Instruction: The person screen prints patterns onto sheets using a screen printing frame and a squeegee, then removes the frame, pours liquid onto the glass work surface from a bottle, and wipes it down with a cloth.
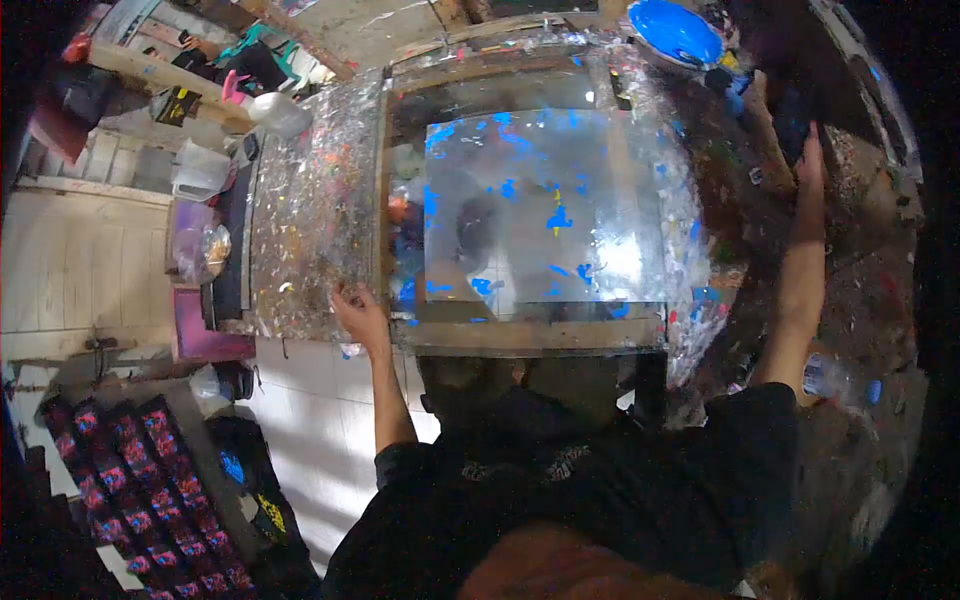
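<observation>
My left hand [360, 312] is over the near left part of a paint-splattered bench top [318, 190], fingers loosely bent, with no object visible in it. To its right, a glass-like panel [530, 240] with blue paint patches and a small yellow streak lies inside a wooden frame [540, 338]. My right hand [812, 160] reaches far out to the right over a dark, stained surface [720, 220]. Its fingers point away from me and look stretched out. A brownish upright piece [768, 130] stands just left of that hand; whether they touch is unclear.
A blue basin [677, 32] is at the back right. A clear plastic bottle [828, 378] lies by my right elbow. At left are a white spray bottle [278, 115], a translucent jug [200, 168] and a purple crate [205, 325]. Dark printed cloth pieces [150, 500] lie lower left.
</observation>
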Available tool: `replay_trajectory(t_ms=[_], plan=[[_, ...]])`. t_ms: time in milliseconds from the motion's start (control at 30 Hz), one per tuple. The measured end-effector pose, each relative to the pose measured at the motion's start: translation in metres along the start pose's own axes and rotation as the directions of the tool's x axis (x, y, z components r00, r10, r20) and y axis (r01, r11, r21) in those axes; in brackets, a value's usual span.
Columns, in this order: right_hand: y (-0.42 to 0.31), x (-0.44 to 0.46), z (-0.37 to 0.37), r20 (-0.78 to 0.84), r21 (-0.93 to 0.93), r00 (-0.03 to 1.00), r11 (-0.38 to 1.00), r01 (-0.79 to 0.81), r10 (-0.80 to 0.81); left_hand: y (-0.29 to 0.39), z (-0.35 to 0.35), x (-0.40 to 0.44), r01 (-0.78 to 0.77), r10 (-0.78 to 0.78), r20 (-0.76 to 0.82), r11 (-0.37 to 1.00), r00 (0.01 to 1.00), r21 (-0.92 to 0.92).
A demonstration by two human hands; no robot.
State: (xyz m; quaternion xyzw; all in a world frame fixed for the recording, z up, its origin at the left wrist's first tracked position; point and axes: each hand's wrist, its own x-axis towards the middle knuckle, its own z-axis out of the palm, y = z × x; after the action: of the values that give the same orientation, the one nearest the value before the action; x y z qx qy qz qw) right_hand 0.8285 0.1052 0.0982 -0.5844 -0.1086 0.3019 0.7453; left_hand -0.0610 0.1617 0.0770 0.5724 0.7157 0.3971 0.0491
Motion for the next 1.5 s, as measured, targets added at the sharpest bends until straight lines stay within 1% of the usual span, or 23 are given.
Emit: replay_trajectory(t_ms=[133, 200, 267, 300, 333, 400, 433, 467, 500, 533, 567, 633, 700, 800, 867, 933, 967, 1067, 1167, 1300, 1400, 1467, 1500], plan=[[-0.011, -0.030, 0.024, -0.014, 0.100, 0.998, 0.993, -0.056, 0.058, -0.016, 0.008, 0.002, -0.021, 0.020, 0.016, 0.997, 1.000, 0.069], [-0.001, -0.015, 0.011, 0.001, 0.012, 1.000, 1.000, 0.020, -0.020, -0.017, 0.006, 0.001, -0.038, 0.035, 0.042, 0.996, 0.999, 0.081], [0.003, -0.013, 0.005, -0.019, -0.077, 0.989, 0.987, 0.142, -0.144, -0.024, 0.011, 0.006, -0.143, 0.143, 0.021, 0.990, 0.990, 0.002], [0.010, -0.006, -0.004, -0.038, -0.118, 0.979, 0.974, 0.192, -0.198, -0.013, 0.010, 0.001, -0.140, 0.141, 0.006, 0.987, 0.990, -0.075], [0.012, -0.008, 0.002, -0.045, -0.161, 0.968, 0.958, 0.236, -0.246, -0.028, 0.015, 0.004, -0.052, 0.053, 0.012, 0.993, 0.999, -0.107], [0.023, 0.007, 0.002, -0.062, -0.243, 0.946, 0.925, 0.294, -0.317, -0.012, 0.006, 0.003, 0.031, -0.034, 0.062, 0.998, 0.997, 0.046], [0.024, 0.012, 0.001, -0.071, -0.259, 0.939, 0.916, 0.308, -0.336, -0.019, 0.008, 0.002, 0.017, -0.019, 0.066, 0.999, 0.998, 0.031], [0.027, 0.015, 0.000, -0.073, -0.258, 0.935, 0.912, 0.319, -0.347, -0.026, 0.012, 0.001, -0.080, 0.080, 0.028, 0.997, 0.996, 0.008], [0.020, 0.007, 0.002, -0.083, -0.224, 0.939, 0.925, 0.308, -0.333, -0.030, 0.014, 0.003, -0.175, 0.175, -0.014, 0.984, 0.984, -0.005], [0.014, -0.002, 0.005, -0.093, -0.189, 0.944, 0.936, 0.296, -0.318, -0.027, 0.015, 0.003, -0.098, 0.098, 0.004, 0.995, 0.995, 0.002], [0.007, -0.018, 0.015, -0.099, -0.124, 0.956, 0.957, 0.264, -0.277, -0.029, 0.014, 0.003, -0.104, 0.104, -0.002, 0.995, 0.995, 0.001], [-0.005, -0.049, 0.035, -0.096, 0.007, 0.977, 0.981, 0.193, -0.191, -0.033, 0.013, 0.004, -0.211, 0.214, -0.011, 0.969, 0.977, 0.128], [-0.006, -0.048, 0.036, -0.090, 0.072, 0.984, 0.985, 0.159, -0.152, -0.025, 0.011, 0.004, -0.206, 0.207, -0.007, 0.974, 0.978, 0.098], [0.015, -0.007, 0.009, 0.044, 0.180, 0.993, 0.978, 0.101, -0.111, -0.017, 0.012, 0.000, -0.191, 0.191, -0.018, 0.982, 0.981, 0.012], [0.024, 0.008, -0.001, 0.026, 0.120, 0.991, 0.985, 0.126, -0.130, -0.014, 0.011, -0.001, -0.188, 0.187, -0.037, 0.981, 0.982, -0.045], [0.023, 0.009, 0.000, 0.004, 0.083, 0.989, 0.985, 0.149, -0.150, -0.014, 0.010, -0.001, -0.267, 0.273, -0.052, 0.959, 0.961, 0.099], [0.023, 0.009, 0.000, -0.019, 0.042, 0.986, 0.985, 0.167, -0.166, -0.015, 0.010, 0.000, -0.269, 0.275, -0.055, 0.958, 0.960, 0.097], [0.024, 0.008, 0.000, -0.082, -0.088, 0.973, 0.974, 0.208, -0.216, -0.017, 0.009, 0.000, -0.161, 0.160, 0.024, 0.986, 0.987, 0.035], [0.028, 0.017, -0.005, -0.027, -0.051, 0.979, 0.978, 0.202, -0.204, -0.006, 0.005, -0.001, -0.134, 0.132, 0.028, 0.987, 0.991, 0.093], [0.026, 0.010, -0.001, -0.014, -0.010, 0.979, 0.979, 0.203, -0.203, -0.019, 0.008, 0.001, -0.208, 0.207, 0.022, 0.971, 0.978, 0.113], [0.024, 0.007, -0.002, -0.098, -0.054, 0.975, 0.979, 0.195, -0.200, -0.011, 0.007, -0.001, -0.216, 0.214, 0.029, 0.969, 0.976, 0.116], [0.044, 0.047, -0.026, -0.001, -0.326, 0.918, 0.868, 0.375, -0.398, -0.011, 0.006, -0.001, -0.181, 0.179, 0.026, 0.980, 0.983, 0.080], [0.036, 0.036, -0.012, 0.006, -0.323, 0.919, 0.869, 0.376, -0.395, -0.017, 0.008, -0.001, -0.211, 0.212, 0.011, 0.967, 0.977, 0.142]])
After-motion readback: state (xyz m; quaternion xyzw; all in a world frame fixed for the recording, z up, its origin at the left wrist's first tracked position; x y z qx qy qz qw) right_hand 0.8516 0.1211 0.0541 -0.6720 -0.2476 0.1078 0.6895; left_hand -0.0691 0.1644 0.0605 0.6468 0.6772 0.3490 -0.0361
